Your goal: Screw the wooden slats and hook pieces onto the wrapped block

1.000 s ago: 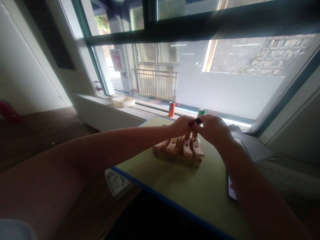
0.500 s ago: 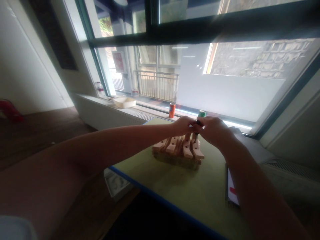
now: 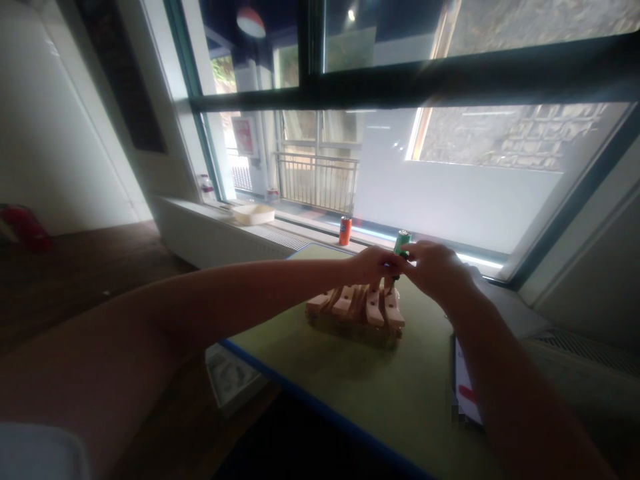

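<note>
My right hand (image 3: 431,268) is closed around a dark-handled screwdriver (image 3: 397,275), held upright with its thin shaft pointing down. From the other side, my left hand (image 3: 371,264) pinches at the same tool; its fingertips are partly hidden. Below both hands stands a wooden object (image 3: 373,312) with several pale, curved pieces side by side on a darker base, each with a dark hole. The screwdriver's tip is over the rightmost piece, but I cannot tell whether it sits in a screw.
The wooden object rests on a green tabletop (image 3: 320,373) with a blue edge. Behind it, an orange can (image 3: 345,231) and a green can (image 3: 402,239) stand by the window. A pale tray (image 3: 253,214) lies on the left of the sill. A phone-like device (image 3: 465,387) is by my right forearm.
The whole view has shifted slightly, with the scene sitting lower in the picture. My right hand's fingers have changed position on the screwdriver's handle. The wooden object keeps its place on the table.
</note>
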Demonstrator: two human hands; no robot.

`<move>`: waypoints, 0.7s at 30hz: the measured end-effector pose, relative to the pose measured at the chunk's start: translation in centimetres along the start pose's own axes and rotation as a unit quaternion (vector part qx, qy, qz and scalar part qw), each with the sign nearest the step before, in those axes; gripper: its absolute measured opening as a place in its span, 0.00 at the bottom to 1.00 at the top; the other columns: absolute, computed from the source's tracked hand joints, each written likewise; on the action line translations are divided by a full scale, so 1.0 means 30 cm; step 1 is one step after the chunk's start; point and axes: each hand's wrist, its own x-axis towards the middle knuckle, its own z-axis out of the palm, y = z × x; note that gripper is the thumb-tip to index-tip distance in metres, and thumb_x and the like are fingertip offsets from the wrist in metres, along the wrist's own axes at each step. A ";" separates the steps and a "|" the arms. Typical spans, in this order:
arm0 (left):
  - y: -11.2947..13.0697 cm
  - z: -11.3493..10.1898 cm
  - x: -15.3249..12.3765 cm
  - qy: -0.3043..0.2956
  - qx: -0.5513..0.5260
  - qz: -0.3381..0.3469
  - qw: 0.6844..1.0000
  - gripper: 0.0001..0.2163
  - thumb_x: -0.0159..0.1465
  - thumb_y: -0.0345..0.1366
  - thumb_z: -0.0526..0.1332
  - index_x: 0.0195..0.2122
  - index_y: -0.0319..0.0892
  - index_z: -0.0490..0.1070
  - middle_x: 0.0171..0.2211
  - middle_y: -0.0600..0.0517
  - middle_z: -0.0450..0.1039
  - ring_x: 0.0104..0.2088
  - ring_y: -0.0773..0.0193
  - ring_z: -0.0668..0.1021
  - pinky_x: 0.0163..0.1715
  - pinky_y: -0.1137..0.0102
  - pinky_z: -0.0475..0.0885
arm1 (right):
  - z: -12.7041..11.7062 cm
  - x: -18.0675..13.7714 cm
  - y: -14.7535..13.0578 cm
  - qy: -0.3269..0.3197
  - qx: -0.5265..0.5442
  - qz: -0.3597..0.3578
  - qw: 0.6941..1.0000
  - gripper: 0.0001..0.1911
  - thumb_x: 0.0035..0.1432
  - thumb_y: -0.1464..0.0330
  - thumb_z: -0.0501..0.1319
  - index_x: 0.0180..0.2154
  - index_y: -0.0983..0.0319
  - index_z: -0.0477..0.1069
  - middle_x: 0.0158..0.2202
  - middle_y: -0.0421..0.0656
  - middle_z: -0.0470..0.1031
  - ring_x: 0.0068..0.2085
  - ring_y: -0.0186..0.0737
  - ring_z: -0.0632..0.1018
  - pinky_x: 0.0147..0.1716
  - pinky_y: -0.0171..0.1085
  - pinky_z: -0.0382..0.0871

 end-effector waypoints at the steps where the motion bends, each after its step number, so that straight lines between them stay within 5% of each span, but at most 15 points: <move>1: 0.002 0.002 0.000 -0.011 0.000 0.002 1.000 0.08 0.58 0.33 0.60 0.36 0.37 0.75 0.30 0.51 0.75 0.30 0.69 0.74 0.33 0.72 0.68 | -0.010 -0.002 0.007 -0.001 0.020 -0.023 1.000 0.20 0.61 0.58 0.50 0.35 0.63 0.75 0.30 0.46 0.74 0.28 0.37 0.72 0.26 0.34 0.59; 5: 0.025 0.009 -0.013 0.014 -0.020 -0.023 0.999 0.14 0.54 0.35 0.65 0.42 0.37 0.72 0.34 0.50 0.75 0.30 0.69 0.74 0.31 0.73 0.68 | -0.025 -0.004 0.020 -0.025 0.037 -0.047 0.998 0.19 0.61 0.59 0.51 0.34 0.63 0.76 0.28 0.44 0.74 0.26 0.35 0.71 0.26 0.33 0.59; 9: 0.032 0.021 -0.021 0.079 0.009 -0.048 0.996 0.12 0.51 0.36 0.67 0.36 0.37 0.74 0.30 0.52 0.75 0.29 0.69 0.74 0.31 0.73 0.68 | 0.002 0.008 0.006 -0.022 -0.034 -0.017 0.999 0.26 0.63 0.56 0.46 0.28 0.66 0.74 0.26 0.47 0.73 0.25 0.36 0.70 0.24 0.35 0.57; 16: -0.005 0.024 -0.015 0.015 0.018 -0.023 0.999 0.10 0.57 0.34 0.62 0.38 0.37 0.75 0.32 0.50 0.76 0.31 0.68 0.75 0.34 0.72 0.68 | 0.008 0.008 0.014 -0.012 0.045 -0.058 0.997 0.13 0.61 0.67 0.52 0.35 0.63 0.74 0.31 0.45 0.74 0.31 0.36 0.73 0.29 0.33 0.61; 21: 0.008 0.030 -0.037 0.061 0.025 -0.011 0.998 0.11 0.54 0.38 0.64 0.38 0.41 0.76 0.34 0.51 0.76 0.32 0.67 0.75 0.35 0.72 0.68 | 0.020 0.009 -0.005 -0.030 -0.015 0.005 0.999 0.25 0.62 0.55 0.47 0.30 0.66 0.74 0.27 0.49 0.73 0.25 0.38 0.72 0.25 0.35 0.60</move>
